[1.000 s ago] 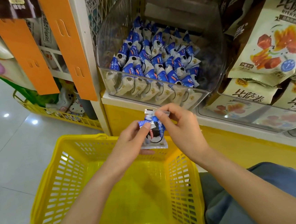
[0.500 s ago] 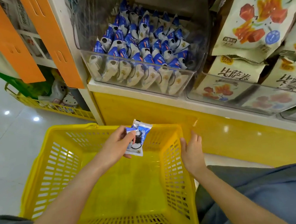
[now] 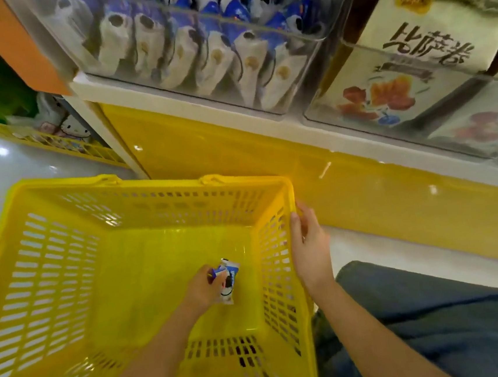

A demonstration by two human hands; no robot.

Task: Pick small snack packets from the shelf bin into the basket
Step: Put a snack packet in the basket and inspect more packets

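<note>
Left grip (image 3: 201,290) pinches snack packet (image 3: 230,276) inside basket (image 3: 59,188); right grip (image 3: 310,249), fingers straight, touches its rim

shop, stocked shelf bin (image 3: 186,57), shopping basket (image 3: 151,194)

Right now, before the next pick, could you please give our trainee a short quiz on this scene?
1. True or false: the left hand holds a blue-and-white snack packet low inside the yellow basket.
2. Which part of the basket does the right hand touch? A) its far rim B) its right rim C) its floor
3. Fill in: the clear shelf bin full of packets sits ____ than the basket (higher/lower).

Key: 1 true; 2 B; 3 higher.
</note>
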